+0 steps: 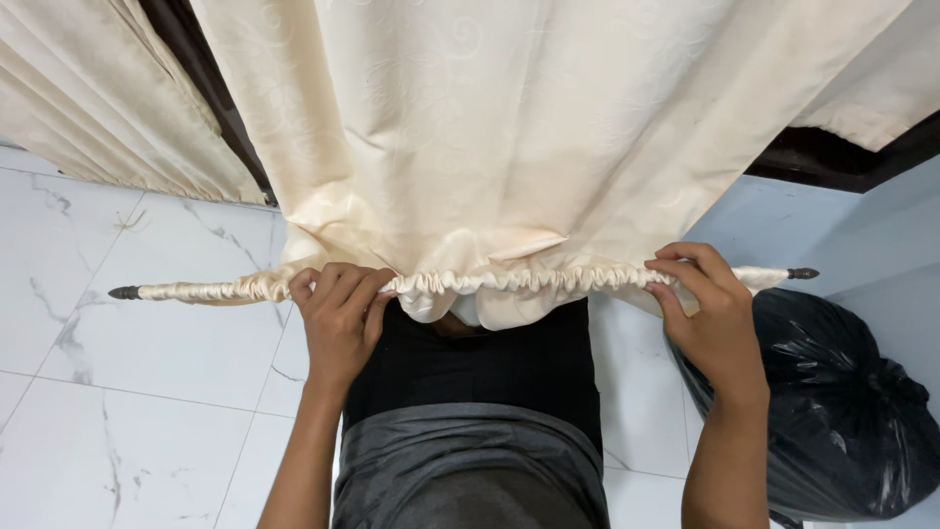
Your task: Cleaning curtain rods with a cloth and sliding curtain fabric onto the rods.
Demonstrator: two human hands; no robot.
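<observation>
One rod — two curtains.

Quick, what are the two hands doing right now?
Left hand: closed around the rod inside the gathered curtain.
Right hand: closed on the rod near its other end.

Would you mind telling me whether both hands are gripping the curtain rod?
Yes, the left hand and the right hand each close around the fabric-covered curtain rod.

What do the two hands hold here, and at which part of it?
Both hands grip a curtain rod inside cream gathered fabric: left hand left of the middle, right hand near the right end.
</observation>
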